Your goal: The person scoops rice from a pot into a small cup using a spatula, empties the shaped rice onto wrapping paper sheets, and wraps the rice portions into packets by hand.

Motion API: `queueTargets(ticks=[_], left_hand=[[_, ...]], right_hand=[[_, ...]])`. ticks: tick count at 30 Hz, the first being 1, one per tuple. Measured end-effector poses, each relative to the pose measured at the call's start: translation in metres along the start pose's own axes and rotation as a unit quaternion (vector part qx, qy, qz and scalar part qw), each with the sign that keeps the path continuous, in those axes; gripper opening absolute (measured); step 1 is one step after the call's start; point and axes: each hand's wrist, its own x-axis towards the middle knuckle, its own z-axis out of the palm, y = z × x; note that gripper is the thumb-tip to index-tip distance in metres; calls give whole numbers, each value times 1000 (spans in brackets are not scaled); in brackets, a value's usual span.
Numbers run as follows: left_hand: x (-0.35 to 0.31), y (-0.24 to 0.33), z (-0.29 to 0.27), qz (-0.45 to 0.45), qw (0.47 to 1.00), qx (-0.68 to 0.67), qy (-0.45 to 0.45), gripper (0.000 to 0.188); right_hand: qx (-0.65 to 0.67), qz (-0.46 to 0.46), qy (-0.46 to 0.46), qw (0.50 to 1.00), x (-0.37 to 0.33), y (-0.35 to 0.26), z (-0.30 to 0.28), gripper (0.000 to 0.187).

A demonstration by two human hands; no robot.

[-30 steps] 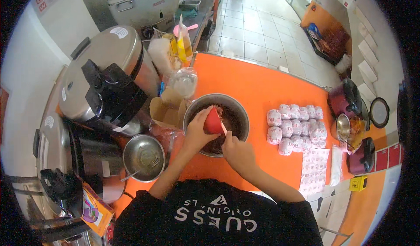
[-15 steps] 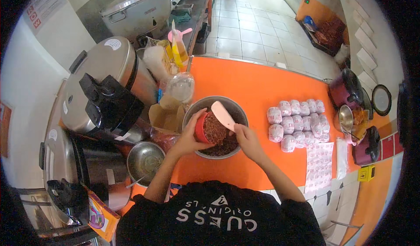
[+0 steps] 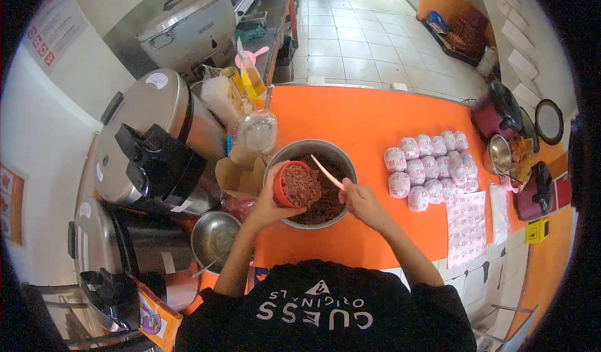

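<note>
My left hand is wrapped round a red cup, heaped with reddish-brown grains that look like cooked rice. It holds the cup tilted over a round metal pot, which has more of the same dark rice in it. In my right hand is a pale pink rice paddle, gripped by its handle and turned edge-on. Its blade is above the pot, just right of the cup, with a gap between them.
Wrapped round bundles stand in rows at the right, by printed wrapping sheets. An open cardboard box and a metal bowl are left of the pot. Large rice cookers line the left; purple cookers stand far right.
The paddle has come off the top of the cup, moved right and turned edge-on. The cup's heaped top now shows more fully. The whole view has shifted slightly.
</note>
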Motion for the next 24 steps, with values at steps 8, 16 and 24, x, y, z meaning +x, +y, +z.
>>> queueTargets(ticks=[8, 16, 24], left_hand=[[5, 9, -3, 31, 984, 174, 1, 104], [5, 13, -5, 90, 975, 201, 4, 95], [-3, 5, 4, 21, 998, -7, 60, 106]], right_hand=[[-103, -61, 4, 993, -13, 3, 40, 50], [-129, -65, -79, 986, -13, -8, 37, 47], [28, 52, -47, 997, 9, 25, 14, 59]])
